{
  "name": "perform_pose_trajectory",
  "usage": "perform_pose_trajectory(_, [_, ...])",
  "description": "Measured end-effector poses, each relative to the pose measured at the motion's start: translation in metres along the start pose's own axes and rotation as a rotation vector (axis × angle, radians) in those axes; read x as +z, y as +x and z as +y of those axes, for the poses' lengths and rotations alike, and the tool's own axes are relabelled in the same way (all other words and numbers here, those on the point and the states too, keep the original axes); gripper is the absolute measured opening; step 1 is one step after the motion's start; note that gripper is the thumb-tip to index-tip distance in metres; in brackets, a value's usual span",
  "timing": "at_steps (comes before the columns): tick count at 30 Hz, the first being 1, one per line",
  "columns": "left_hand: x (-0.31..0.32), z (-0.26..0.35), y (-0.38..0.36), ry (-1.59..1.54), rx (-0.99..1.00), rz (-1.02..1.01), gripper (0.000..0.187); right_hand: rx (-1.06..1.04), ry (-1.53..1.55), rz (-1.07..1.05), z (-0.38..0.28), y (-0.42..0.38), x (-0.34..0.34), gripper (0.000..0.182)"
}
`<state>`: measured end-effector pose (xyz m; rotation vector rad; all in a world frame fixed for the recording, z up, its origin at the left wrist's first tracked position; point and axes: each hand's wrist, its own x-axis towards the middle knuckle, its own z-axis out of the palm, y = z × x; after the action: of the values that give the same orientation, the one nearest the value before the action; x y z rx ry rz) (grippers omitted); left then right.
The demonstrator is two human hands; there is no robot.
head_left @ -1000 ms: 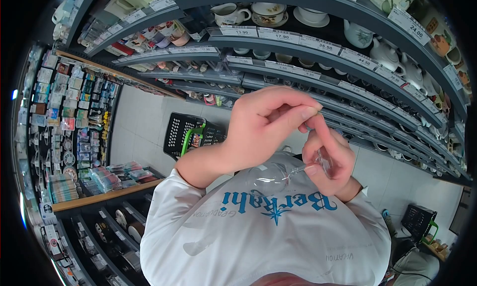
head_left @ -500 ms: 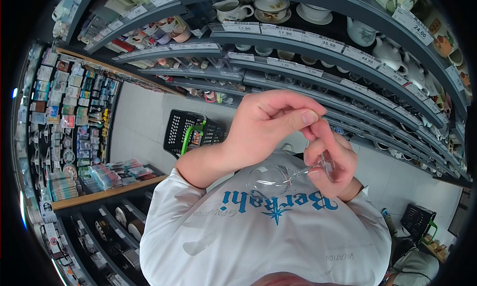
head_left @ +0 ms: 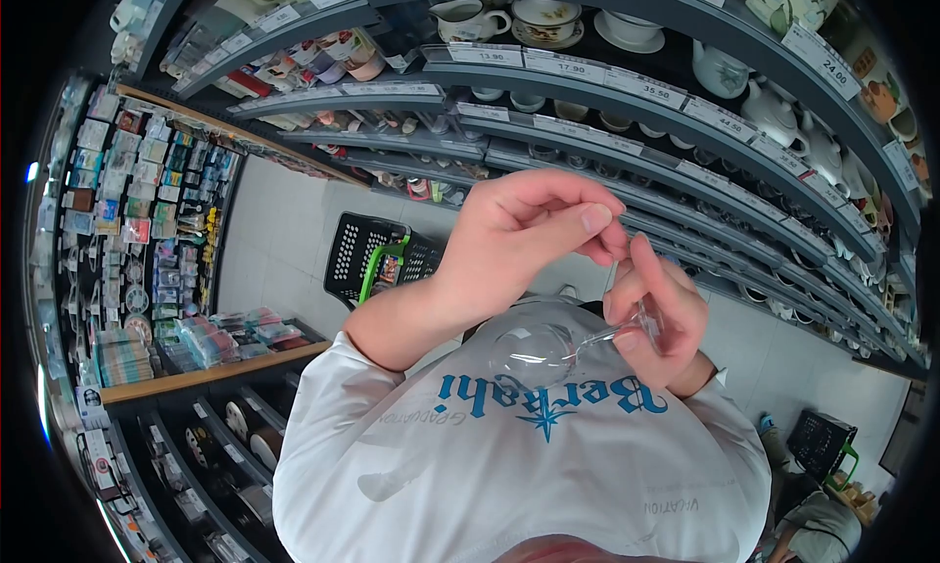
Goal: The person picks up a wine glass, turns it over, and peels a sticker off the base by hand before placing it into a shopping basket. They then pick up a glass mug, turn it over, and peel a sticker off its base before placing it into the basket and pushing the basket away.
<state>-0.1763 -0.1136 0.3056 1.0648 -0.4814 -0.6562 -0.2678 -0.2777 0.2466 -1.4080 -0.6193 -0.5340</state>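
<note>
My left hand (head_left: 529,230) is raised in front of my chest, its thumb and fingertips pinched together. Whatever is between them is too small to make out. Just to the right, my right hand (head_left: 661,328) is closed round the stem and foot end of a clear stemmed glass, with its index finger pointing up close to my left fingertips. The glass lies sideways, its bowl (head_left: 534,354) extending left over my white shirt (head_left: 548,465) with blue lettering.
Shelves (head_left: 578,70) with price labels hold teapots (head_left: 774,113), cups and a jug (head_left: 468,20). A black basket (head_left: 360,255) with a green handle stands on the floor. Packaged goods hang at left. Another person (head_left: 813,534) is at lower right, near a second basket (head_left: 821,441).
My left hand has shifted slightly left, and its fingertips have moved a little away from my right index finger. The glass is still in my right hand, slightly turned.
</note>
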Motion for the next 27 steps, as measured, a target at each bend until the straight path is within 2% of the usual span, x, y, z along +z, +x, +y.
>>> perform_pose_trajectory(16, [-0.013,-0.010,0.007,0.132,0.040,0.074,0.016,0.043,0.004,0.000,0.002,0.003,-0.007,0.066])
perform_pose_trajectory(18, [-0.029,-0.017,0.011,0.230,0.165,-0.022,0.014,0.021,-0.003,0.000,0.003,0.004,-0.008,0.066])
perform_pose_trajectory(19, [-0.027,-0.019,0.014,0.231,0.164,-0.025,0.014,0.020,-0.005,0.003,0.002,0.003,-0.008,0.066])
perform_pose_trajectory(21, [-0.019,-0.023,0.022,0.774,0.510,0.141,0.015,0.028,0.003,0.011,0.002,0.003,-0.009,0.066])
perform_pose_trajectory(22, [-0.015,-0.019,0.022,0.773,0.510,0.137,0.015,0.028,0.000,0.014,0.002,0.003,-0.009,0.066])
perform_pose_trajectory(24, [-0.007,-0.007,0.021,0.907,0.532,-0.007,0.022,0.035,0.025,0.028,0.002,0.002,-0.009,0.064])
perform_pose_trajectory(25, [-0.007,-0.006,0.020,0.814,0.471,-0.099,0.030,0.034,0.026,0.027,0.002,0.002,-0.009,0.064])
perform_pose_trajectory(27, [-0.001,-0.003,0.018,0.762,0.451,-0.134,0.029,0.052,0.038,0.005,0.003,0.001,-0.010,0.067])
